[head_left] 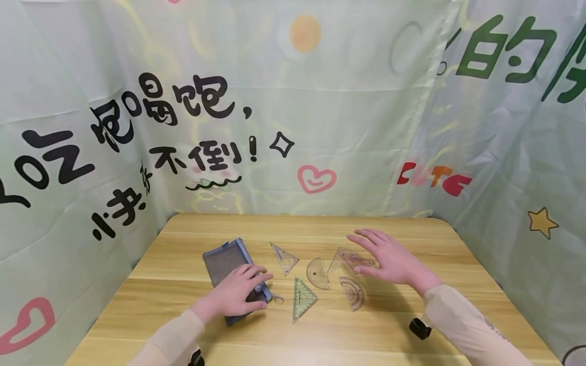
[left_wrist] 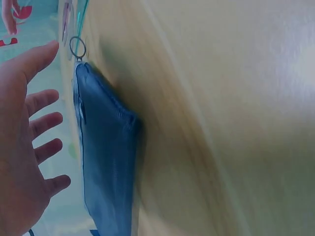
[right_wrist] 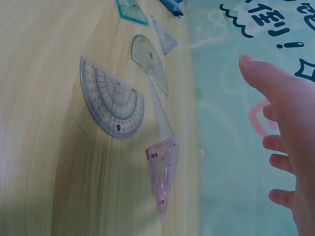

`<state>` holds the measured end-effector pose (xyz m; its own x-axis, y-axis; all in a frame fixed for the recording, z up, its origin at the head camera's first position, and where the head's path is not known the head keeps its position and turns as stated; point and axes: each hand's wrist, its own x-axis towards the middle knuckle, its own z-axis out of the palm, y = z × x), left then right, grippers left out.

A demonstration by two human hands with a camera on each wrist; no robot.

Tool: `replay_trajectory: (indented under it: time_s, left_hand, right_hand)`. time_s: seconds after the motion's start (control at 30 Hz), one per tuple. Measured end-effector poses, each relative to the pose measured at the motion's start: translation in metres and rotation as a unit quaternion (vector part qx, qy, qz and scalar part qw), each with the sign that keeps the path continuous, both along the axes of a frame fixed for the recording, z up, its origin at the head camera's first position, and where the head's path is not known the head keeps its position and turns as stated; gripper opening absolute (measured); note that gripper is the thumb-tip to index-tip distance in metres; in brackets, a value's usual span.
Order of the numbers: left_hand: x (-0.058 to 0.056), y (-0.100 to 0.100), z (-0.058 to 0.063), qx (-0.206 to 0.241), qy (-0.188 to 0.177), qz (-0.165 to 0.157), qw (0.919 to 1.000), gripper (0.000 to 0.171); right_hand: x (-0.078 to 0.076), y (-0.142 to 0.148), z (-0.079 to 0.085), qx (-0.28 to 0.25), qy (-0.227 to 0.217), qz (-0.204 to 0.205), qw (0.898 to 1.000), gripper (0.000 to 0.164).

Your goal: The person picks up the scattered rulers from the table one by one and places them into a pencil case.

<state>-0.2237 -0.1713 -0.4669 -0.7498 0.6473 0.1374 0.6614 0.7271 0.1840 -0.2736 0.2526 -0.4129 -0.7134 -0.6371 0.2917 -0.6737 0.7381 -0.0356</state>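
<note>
A blue zip pouch (head_left: 222, 262) with a dark mesh face lies at the left, a metal ring (left_wrist: 78, 47) on its zip end. My left hand (head_left: 233, 292) hovers over the pouch, fingers spread and holding nothing; the left wrist view shows a gap between them. To the right are a green set square (head_left: 302, 301), a clear set square (head_left: 287, 262) and two clear protractors (head_left: 317, 274) (right_wrist: 114, 101). A pink set square (right_wrist: 170, 167) overlaps another clear one (right_wrist: 160, 110). Above these two, my right hand (head_left: 389, 256) is raised, fingers extended, gripping nothing.
The wooden table (head_left: 183, 315) has its back edge against a pale printed curtain (head_left: 357, 127), which also closes in both sides. A small black device (head_left: 419, 329) is strapped at the right wrist.
</note>
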Motion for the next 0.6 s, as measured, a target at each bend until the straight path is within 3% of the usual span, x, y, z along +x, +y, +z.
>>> replay_trajectory:
  time_s: [0.3,0.6]
  left_hand:
    - [0.005,0.006,-0.004,0.012,-0.012,0.008,0.9998,0.057]
    - [0.005,0.014,-0.017,0.049,-0.049,0.063,0.9956,0.049]
  right_hand:
    - [-0.003,-0.001,-0.004,-0.005,-0.023,-0.017,1.000,0.076]
    - [-0.008,-0.001,-0.014,-0.029,-0.039,-0.044,0.998,0.073]
